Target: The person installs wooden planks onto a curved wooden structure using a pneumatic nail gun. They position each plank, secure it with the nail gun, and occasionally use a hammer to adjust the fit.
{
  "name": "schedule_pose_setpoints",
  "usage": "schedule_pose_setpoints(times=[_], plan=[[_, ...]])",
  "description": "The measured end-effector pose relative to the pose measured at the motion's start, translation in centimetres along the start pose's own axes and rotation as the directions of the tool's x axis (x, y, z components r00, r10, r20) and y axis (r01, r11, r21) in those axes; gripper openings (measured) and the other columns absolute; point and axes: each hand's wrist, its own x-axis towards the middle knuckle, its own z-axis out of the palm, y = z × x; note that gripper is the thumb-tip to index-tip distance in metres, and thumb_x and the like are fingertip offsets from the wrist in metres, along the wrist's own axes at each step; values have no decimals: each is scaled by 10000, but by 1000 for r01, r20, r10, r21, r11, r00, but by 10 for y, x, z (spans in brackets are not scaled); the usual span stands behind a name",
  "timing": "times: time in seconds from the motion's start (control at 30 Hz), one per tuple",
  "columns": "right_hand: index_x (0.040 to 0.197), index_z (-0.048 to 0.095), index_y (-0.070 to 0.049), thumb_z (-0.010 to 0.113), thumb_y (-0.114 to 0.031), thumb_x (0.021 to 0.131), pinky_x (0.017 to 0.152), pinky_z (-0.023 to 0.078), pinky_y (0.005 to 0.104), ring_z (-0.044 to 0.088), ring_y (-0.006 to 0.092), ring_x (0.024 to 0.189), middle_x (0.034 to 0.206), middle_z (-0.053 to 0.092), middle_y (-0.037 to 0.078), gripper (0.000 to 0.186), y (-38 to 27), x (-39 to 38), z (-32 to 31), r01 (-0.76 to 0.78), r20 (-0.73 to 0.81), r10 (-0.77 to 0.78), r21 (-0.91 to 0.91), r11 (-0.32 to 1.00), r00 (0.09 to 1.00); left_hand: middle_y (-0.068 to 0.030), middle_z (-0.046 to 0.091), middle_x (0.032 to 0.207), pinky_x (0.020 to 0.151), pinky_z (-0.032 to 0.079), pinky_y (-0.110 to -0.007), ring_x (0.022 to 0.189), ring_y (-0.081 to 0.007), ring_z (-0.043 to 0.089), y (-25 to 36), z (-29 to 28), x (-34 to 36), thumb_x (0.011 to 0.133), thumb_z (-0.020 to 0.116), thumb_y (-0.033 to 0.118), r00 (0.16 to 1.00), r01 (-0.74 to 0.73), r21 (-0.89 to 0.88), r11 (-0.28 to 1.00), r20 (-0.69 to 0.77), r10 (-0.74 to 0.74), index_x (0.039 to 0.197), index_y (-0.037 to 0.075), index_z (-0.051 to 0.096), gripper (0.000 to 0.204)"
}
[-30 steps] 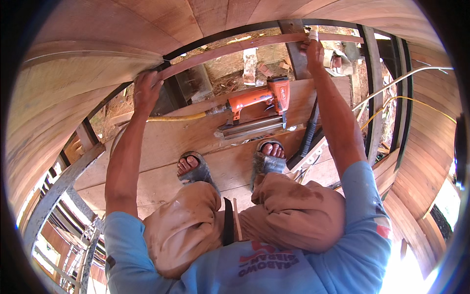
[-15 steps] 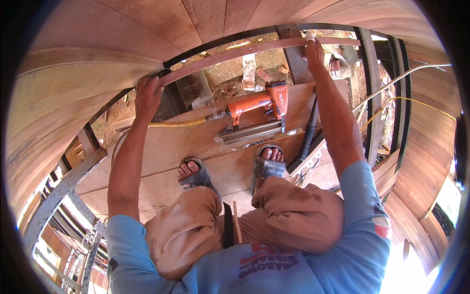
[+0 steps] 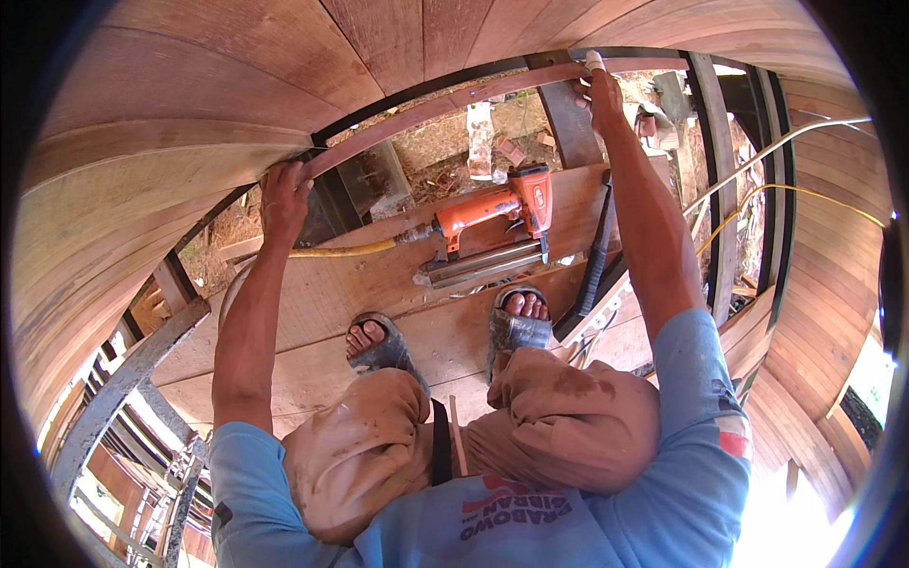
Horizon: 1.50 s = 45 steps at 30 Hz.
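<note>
Plank walls (image 3: 227,71) surround the left hand (image 3: 284,197) and right hand (image 3: 602,97), whose grip holds a wooden strip (image 3: 405,119).

Wearing a light blue shirt (image 3: 417,540) with short sleeves at the frame's bottom, showing red and dark printing (image 3: 516,506). Also wearing baggy, stained tan pants (image 3: 331,454) and dark, dirty sandals (image 3: 520,331) near the middle.

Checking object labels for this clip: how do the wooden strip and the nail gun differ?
The wooden strip is long, thin and reddish-brown; the nail gun is bulkier and orange. The left hand and right hand hold the wooden strip, while the nail gun lies untouched on the planks.
</note>
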Motion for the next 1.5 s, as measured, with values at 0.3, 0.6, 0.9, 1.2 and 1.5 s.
schedule_pose_setpoints(times=[0.3, 0.6, 0.9, 1.2, 1.5], plan=[[1179, 613, -86, 535, -369, 995, 657, 532, 303, 639, 152, 820, 1038, 658, 67, 347, 9, 4, -2, -75, 2, 75, 172, 982, 997, -168, 606, 1182, 944, 475, -473, 1114, -378, 574, -3, 3, 0, 852, 737, 141, 999, -28, 48, 998, -36, 30, 1218, 53, 643, 388], [1200, 627, -49, 553, -353, 990, 694, 567, 320, 634, 174, 850, 1010, 631, 84, 377, 21, 7, -6, -44, -15, 50, 266, 963, 999, -175, 594, 1170, 955, 467, -463, 1126, -374, 563, 1, 3, -4, 856, 732, 143, 996, 22, -37, 999, -81, -25, 1237, 50, 635, 404], [1216, 620, -40, 563, -345, 983, 735, 560, 322, 615, 184, 925, 1067, 614, 103, 388, 26, -2, -9, -46, -25, 57, 309, 950, 998, -187, 598, 1185, 970, 463, -467, 1133, -375, 561, -1, -2, -4, 845, 743, 166, 998, 14, -1, 1000, -68, -14, 1236, 40, 639, 423], [1239, 615, -48, 609, -386, 970, 747, 557, 318, 597, 165, 947, 1091, 606, 68, 432, 24, -5, -9, -22, -8, 25, 223, 974, 1000, -182, 618, 1193, 973, 465, -469, 1122, -372, 576, -5, -6, -2, 828, 769, 182, 999, 22, -18, 1000, -41, -23, 1216, 55, 650, 425], [1283, 594, -43, 610, -419, 974, 742, 546, 304, 614, 161, 915, 1096, 618, 63, 487, 26, -10, -9, 16, 35, -26, 255, 967, 999, -191, 629, 1156, 953, 466, -467, 1098, -386, 575, -11, 2, -3, 835, 771, 162, 998, 41, -16, 999, -40, -41, 1194, 21, 646, 405]])
